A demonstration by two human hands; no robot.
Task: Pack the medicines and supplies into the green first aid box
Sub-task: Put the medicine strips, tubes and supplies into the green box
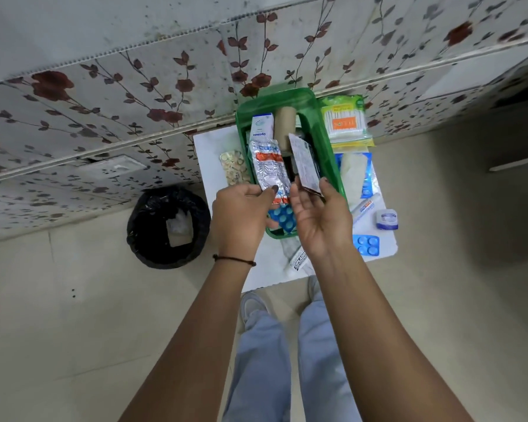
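The green first aid box (323, 129) stands open on a small white table (208, 153). Inside it lie a white carton (261, 124), a brown bandage roll (284, 123) and a blue blister pack (284, 219). My left hand (241, 211) grips a silver and orange tablet strip (270, 169) over the box. My right hand (320, 220) pinches a grey printed tablet strip (304, 161) above the box's right side.
On the table beside the box lie a yellowish pill strip (233, 167), a cotton-bud pack (346, 121), a blue gauze packet (358, 175), an ointment tube (363, 208), a small round tin (386, 219), a blue blister (366, 245) and a tube (299, 261). A black-lined bin (168, 226) stands on the floor at left.
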